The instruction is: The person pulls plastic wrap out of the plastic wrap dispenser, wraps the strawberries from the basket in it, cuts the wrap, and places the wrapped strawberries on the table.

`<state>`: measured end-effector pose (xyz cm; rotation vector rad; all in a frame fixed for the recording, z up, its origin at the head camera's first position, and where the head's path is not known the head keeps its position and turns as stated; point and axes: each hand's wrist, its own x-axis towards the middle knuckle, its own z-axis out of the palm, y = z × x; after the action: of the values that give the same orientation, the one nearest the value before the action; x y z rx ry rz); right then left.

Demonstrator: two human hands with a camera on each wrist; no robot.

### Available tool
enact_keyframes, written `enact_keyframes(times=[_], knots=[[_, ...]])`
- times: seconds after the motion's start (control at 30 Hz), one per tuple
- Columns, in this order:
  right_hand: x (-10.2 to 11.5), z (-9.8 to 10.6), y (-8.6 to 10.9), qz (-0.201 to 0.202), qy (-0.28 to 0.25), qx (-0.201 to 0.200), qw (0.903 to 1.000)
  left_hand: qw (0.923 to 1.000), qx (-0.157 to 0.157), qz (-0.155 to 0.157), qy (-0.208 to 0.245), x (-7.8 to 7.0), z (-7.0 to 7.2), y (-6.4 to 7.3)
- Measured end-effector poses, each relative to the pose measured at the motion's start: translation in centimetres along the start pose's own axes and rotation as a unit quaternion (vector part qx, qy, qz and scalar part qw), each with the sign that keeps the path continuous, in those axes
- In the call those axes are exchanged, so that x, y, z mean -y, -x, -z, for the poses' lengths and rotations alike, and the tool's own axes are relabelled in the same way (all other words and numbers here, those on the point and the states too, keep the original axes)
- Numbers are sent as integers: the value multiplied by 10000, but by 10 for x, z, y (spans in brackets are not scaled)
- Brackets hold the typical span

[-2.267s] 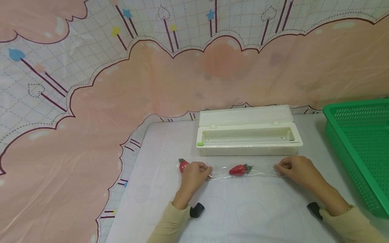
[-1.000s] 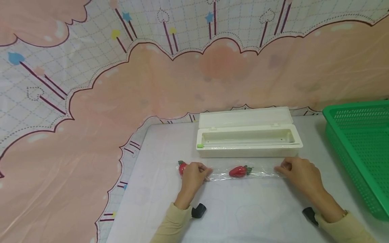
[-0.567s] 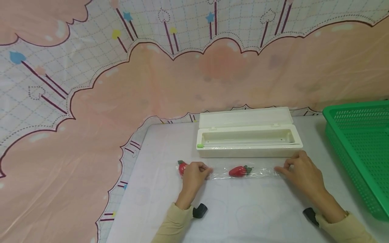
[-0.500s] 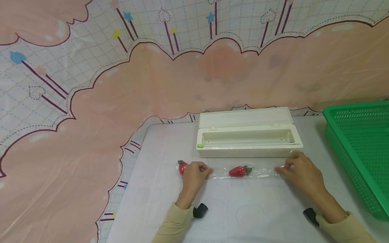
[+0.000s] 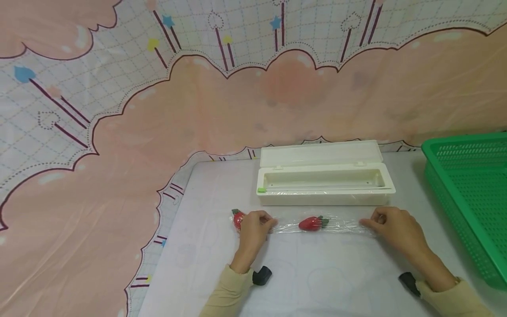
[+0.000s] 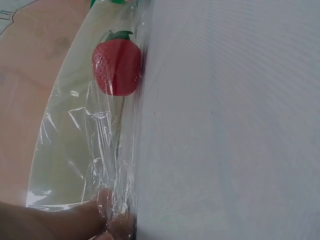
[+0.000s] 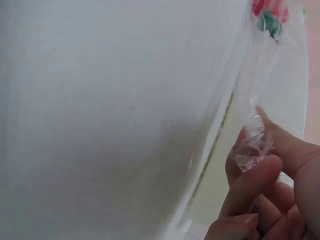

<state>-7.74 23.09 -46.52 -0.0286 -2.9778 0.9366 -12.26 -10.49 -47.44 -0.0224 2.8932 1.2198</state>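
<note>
A strip of clear plastic wrap (image 5: 340, 224) is stretched between my two hands in the head view. Inside it lies a red strawberry (image 5: 310, 223) with green leaves pointing right, near the middle of the strip. My left hand (image 5: 253, 229) pinches the wrap left of that strawberry. Partly behind this hand, a second strawberry (image 5: 238, 219) shows at the wrap's left end. At the other end, my right hand (image 5: 400, 226) pinches the film. The right wrist view shows bunched, crinkled film (image 7: 255, 150) between the thumb and fingers.
A long white box (image 5: 325, 199) with its lid (image 5: 321, 154) raised stands just beyond the wrap, a green slider (image 5: 261, 190) at its front left. On the right is a green plastic basket (image 5: 459, 211). A white cloth (image 5: 309, 273) covers the table.
The right fingers rose toward the box's corner about half a second ago, then came down and curled in on the wrap end. My left hand and the strawberries stay nearly in place.
</note>
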Motion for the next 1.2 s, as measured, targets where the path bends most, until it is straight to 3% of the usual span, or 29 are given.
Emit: enact_keyframes(times=[0.3, 0.8, 1.07, 1.2], knots=[[-3, 4, -1, -53, -36, 201, 9998, 9997, -62, -139, -169, 0, 1, -2], [-2, 0, -1, 122, 16, 24, 9999, 9996, 4, -83, -264, 1, 3, 0], [5, 6, 5, -118, 27, 125, 9998, 9996, 112, -177, -179, 5, 7, 1], [9, 11, 8, 14, 235, -108, 9997, 9996, 115, -230, -151, 6, 8, 0]])
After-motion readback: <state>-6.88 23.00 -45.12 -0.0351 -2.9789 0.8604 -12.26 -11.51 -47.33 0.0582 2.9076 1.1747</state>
